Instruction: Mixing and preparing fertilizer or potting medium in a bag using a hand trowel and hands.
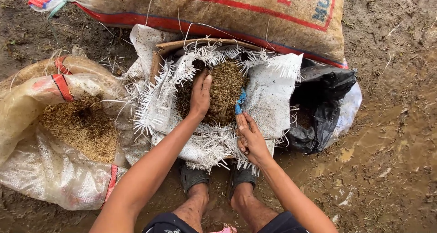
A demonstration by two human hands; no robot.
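Already the frayed white sack (268,94) brims with grain (225,92); the left hand (200,94) lies flat on it, the right hand (251,139) grips its near rim.

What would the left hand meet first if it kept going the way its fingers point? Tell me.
The left hand points up the picture, away from the person, fingertips already on the heap of dark husky grain in the frayed white sack. Straight on, it would push into more grain; depth is unclear.
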